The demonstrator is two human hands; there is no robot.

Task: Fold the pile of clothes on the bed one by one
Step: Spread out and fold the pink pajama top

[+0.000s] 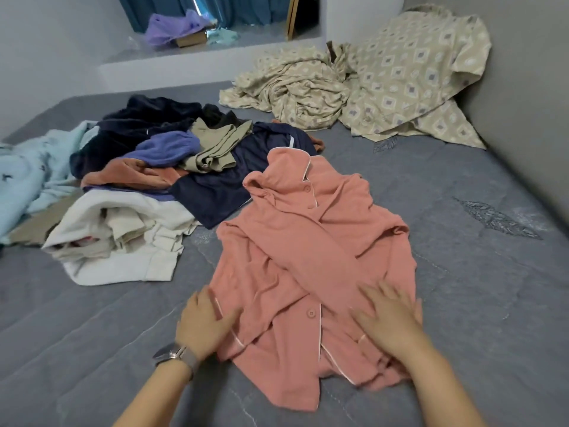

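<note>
Pink button-up top [311, 266] laid flat on grey bed [462, 303], sleeves crossed, left hand [204, 325] and right hand [389, 318] pressing its hem with straight fingers, clothes pile [147, 186] beside it, no legible writing.

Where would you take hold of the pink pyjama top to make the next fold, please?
Probably at the bottom hem of the pink pyjama top, coming from the near edge, one corner in each of the hands. It lies flat, collar away, sleeves already crossed over the front, and the left hand and right hand rest flat by that hem, so lifting it towards the collar suits.
</note>
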